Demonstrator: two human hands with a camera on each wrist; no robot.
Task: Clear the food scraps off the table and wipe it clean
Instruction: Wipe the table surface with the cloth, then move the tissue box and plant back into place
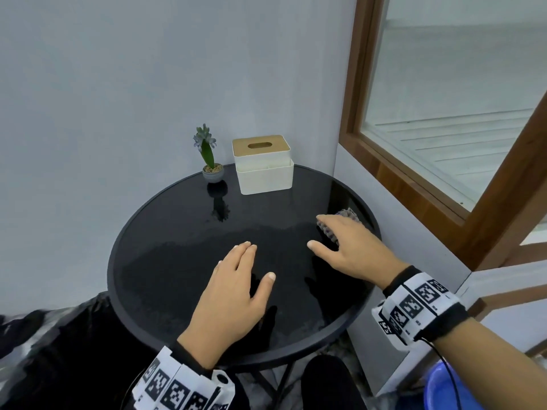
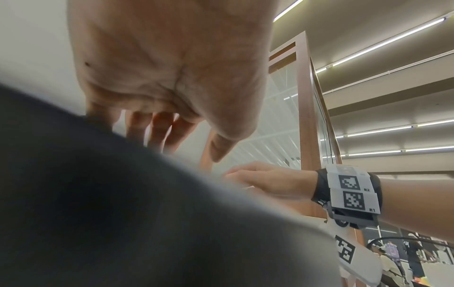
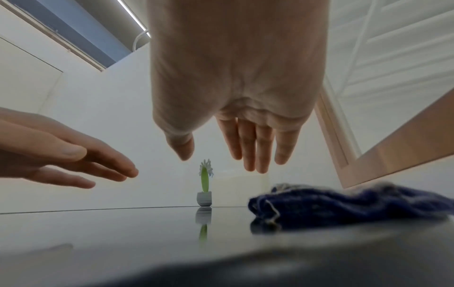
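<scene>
A round black glass table [image 1: 165, 232] fills the middle of the head view, its surface streaked with damp. A crumpled dark blue-grey cloth [image 1: 344, 218] [image 3: 343, 203] lies near its right edge. My right hand [image 1: 346, 247] [image 3: 236, 155] hovers just above the cloth with straight, spread fingers and holds nothing. My left hand [image 1: 236, 285] [image 2: 172, 136] floats flat over the table's front centre, fingers straight, also holding nothing; it shows in the right wrist view [image 3: 73, 161] too. I see no food scraps on the table.
A small potted plant [image 1: 210, 161] and a white tissue box with a wooden lid [image 1: 263, 164] stand at the table's far edge by the wall. A wood-framed window [image 1: 444, 143] is on the right. A blue basin [image 1: 444, 386] sits on the floor at bottom right.
</scene>
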